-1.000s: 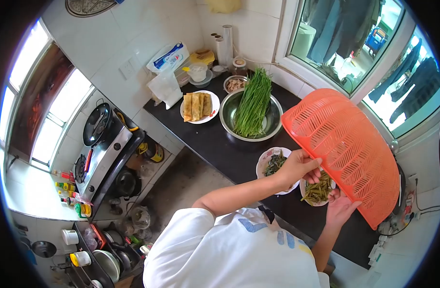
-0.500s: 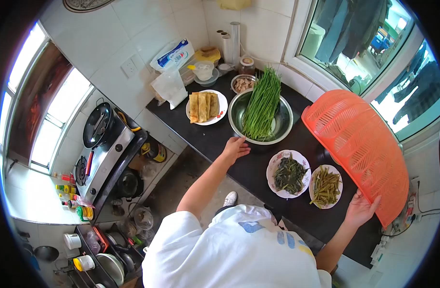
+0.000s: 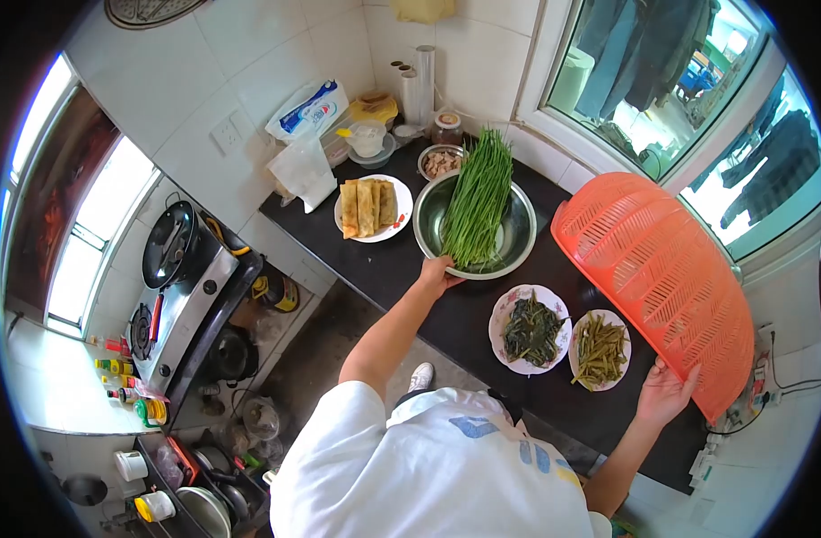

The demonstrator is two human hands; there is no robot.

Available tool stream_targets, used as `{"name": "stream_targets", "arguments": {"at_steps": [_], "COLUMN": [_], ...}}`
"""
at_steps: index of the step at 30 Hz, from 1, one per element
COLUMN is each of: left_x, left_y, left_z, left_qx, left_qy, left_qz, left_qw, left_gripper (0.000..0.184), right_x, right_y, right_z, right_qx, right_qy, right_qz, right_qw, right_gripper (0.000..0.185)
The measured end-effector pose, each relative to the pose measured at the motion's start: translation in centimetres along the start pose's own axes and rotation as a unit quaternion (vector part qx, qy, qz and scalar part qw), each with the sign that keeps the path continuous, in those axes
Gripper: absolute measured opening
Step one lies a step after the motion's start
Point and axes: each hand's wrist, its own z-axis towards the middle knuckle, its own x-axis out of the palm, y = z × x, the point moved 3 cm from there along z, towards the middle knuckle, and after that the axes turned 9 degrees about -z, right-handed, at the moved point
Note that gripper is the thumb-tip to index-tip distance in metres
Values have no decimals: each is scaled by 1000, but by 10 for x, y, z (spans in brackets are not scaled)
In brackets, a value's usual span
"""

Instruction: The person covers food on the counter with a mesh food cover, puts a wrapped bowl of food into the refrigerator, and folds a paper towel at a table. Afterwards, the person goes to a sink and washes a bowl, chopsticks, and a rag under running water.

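My left hand (image 3: 438,275) is at the near-left edge of a steel bowl (image 3: 529,235), its fingers closed on the rim. Long green chives (image 3: 479,197) lie in a bundle across the bowl and stick out past its far edge. At the right, my right hand (image 3: 669,394) grips the lower edge of an orange plastic mesh food cover (image 3: 666,287), which is tilted up on its side. Between my hands stand a plate of dark cooked greens (image 3: 533,332) and a plate of cut green beans (image 3: 600,350).
A plate of rolled pancakes (image 3: 367,208) and a small bowl of meat pieces (image 3: 441,162) stand behind on the black counter (image 3: 366,269). Plastic bags, tubs and a jar (image 3: 446,128) line the wall. To the left is a gas stove with a wok (image 3: 170,244).
My left hand has closed further around the bowl's rim. The right hand still holds the cover. The whole view has shifted slightly.
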Motion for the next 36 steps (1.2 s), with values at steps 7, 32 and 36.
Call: {"name": "stream_targets", "arguments": {"at_steps": [7, 32, 36], "left_x": [-20, -92, -92], "left_y": [-15, 24, 14], "left_z": [-48, -129, -157], "left_qx": [23, -15, -224], "left_qy": [51, -43, -121], "left_qz": [-29, -50, 55], "left_qw": [998, 998, 965], "left_gripper": [43, 35, 37], "right_x": [0, -3, 9], "right_y": [-1, -6, -4], "right_z": [0, 1, 4], "right_qx": [13, 43, 13], "right_qy": [16, 12, -29], "right_qz": [4, 24, 27], "right_qw": [1000, 999, 999], "right_gripper": [39, 38, 39]}}
